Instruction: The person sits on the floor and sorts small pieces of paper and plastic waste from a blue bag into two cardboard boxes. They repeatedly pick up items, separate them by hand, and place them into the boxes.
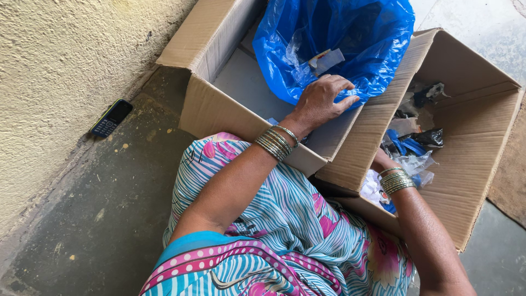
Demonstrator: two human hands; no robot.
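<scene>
Blue plastic bag (334,38) sits inside the left cardboard box (208,104), its mouth gaping upward toward the camera. Left hand (323,101) rests on the bag's near rim, fingers (345,101) slightly spread and pressed onto the plastic. Right hand (381,161) is mostly hidden behind a flap of the right cardboard box (476,137), among plastic scraps (411,142); its fingers cannot be made out. A phone (111,118) lies by the wall (55,66).

The dark concrete floor (104,219) carries two open cardboard boxes (219,104), side by side at the far end, and a small dark phone (111,118) at the left beside the wall.
</scene>
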